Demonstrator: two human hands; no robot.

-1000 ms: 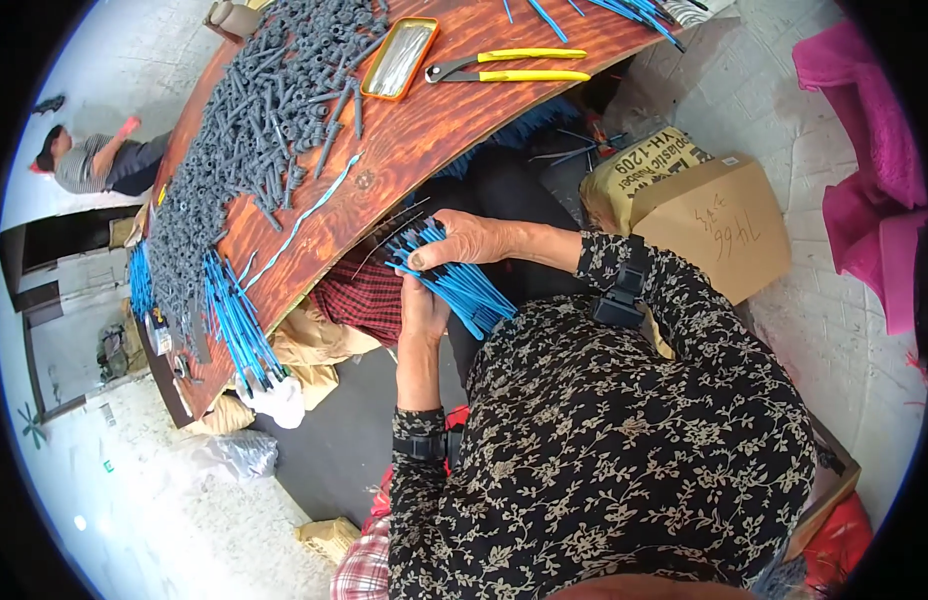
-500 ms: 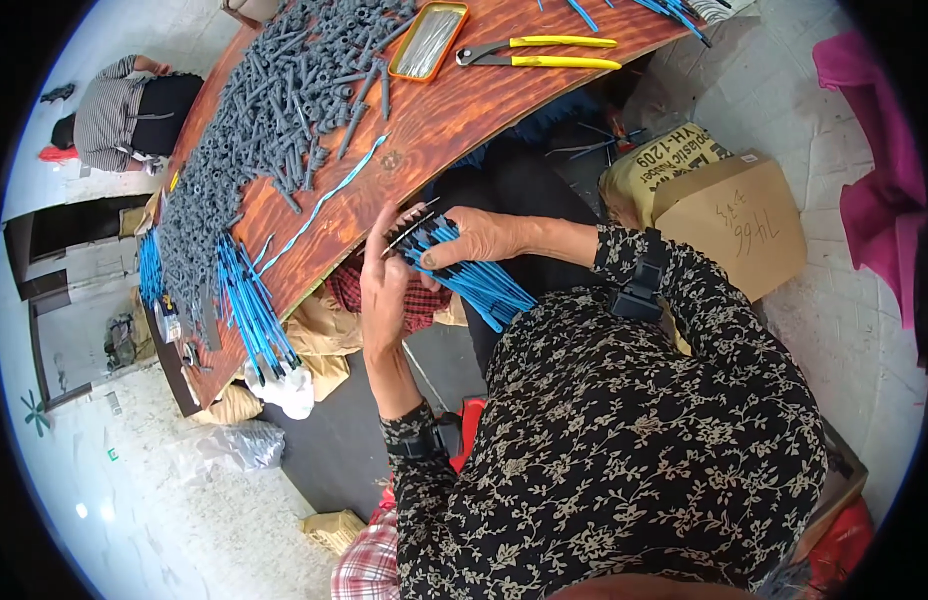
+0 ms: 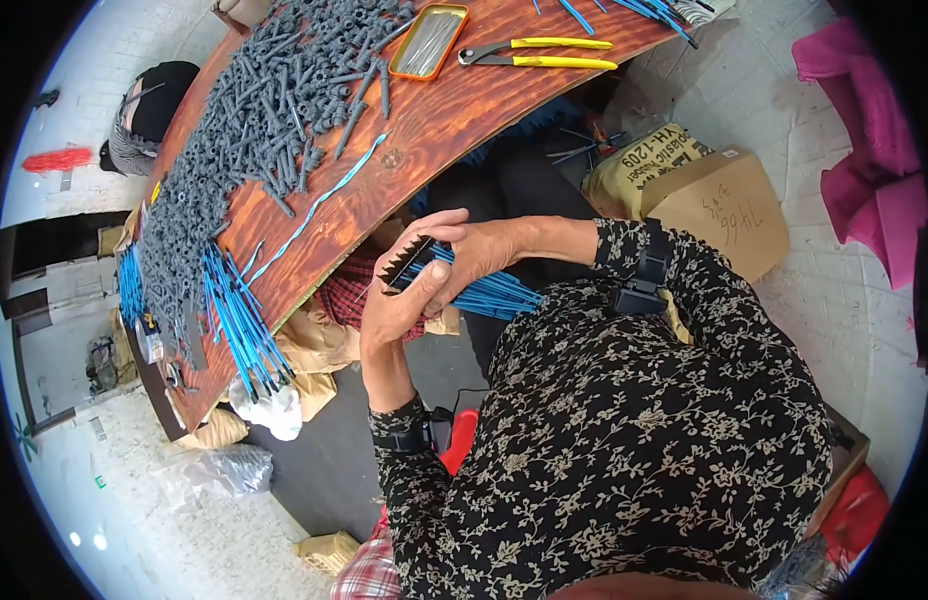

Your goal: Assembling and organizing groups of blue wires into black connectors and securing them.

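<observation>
1. Fingers of the left hand (image 3: 392,308) are curled round the black-tipped end of a bundle of blue sticks (image 3: 499,295), thumb pressed across the near side. Looks to us like they're cupped that way so the tips stay together.

2. Right hand (image 3: 487,250) is closed over the same bundle just beside it, with palm and fingers hiding a good part of the sticks. We reckon two hands stop so many thin pieces fanning out. Where each right fingertip sits, we can't tell.

3. That bundle is near the middle of the frame, tips toward the table, blue ends pointing right at the dark floral top (image 3: 634,430). Holding it off the tabletop, close to the body, probably gives the forearms an easy bend.

4. Just above the hands runs the edge of the reddish-brown wooden table (image 3: 384,190). Yellow-handled pliers (image 3: 564,53) and an orange-rimmed tin (image 3: 451,47) of thin pale pieces lie near its edge, we'd guess for easy reach.

5. Farther off, upper left, we've got a big heap of grey parts (image 3: 274,120), with more blue sticks (image 3: 244,320) hanging over the table's lower-left edge.

6. Outermost: a cardboard box (image 3: 729,210) on the right, and another person (image 3: 164,100) bent over, upper left.
</observation>
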